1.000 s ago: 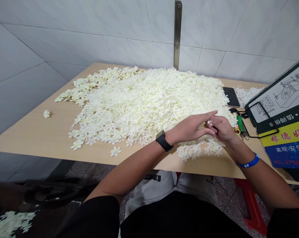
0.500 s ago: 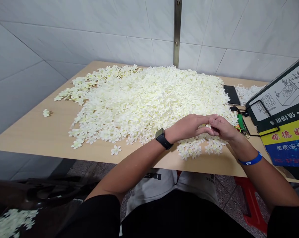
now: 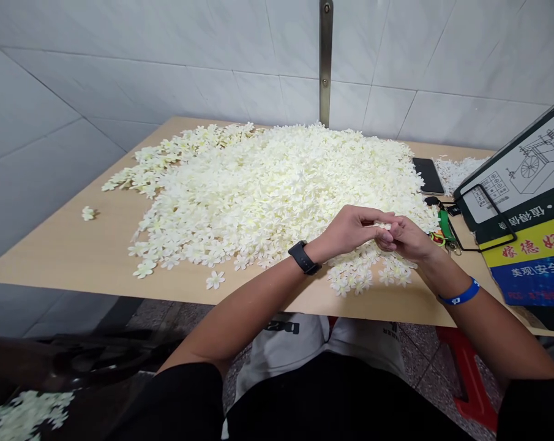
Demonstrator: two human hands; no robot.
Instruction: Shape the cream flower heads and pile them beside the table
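A broad heap of white artificial flowers (image 3: 267,190) with pale yellow centres covers much of the table. Over its front right part, my left hand (image 3: 354,230) and my right hand (image 3: 412,239) meet at the fingertips. Between them shows a bit of a white flower (image 3: 383,226), pinched by the fingers of both hands and mostly hidden. Below the hands, a small group of loose flowers (image 3: 350,275) lies near the table's front edge.
A black phone (image 3: 427,175), a green lanyard clip (image 3: 445,225) and a printed box (image 3: 529,233) behind a black wire stand are at the right. Single flowers (image 3: 215,280) lie around the heap. More flowers (image 3: 26,413) sit low at the left. A red stool (image 3: 469,380) stands under the table.
My hands have shifted slightly; the left fingers have turned into a pinch and the right fingers have curled in. The white piece between them shows more now.
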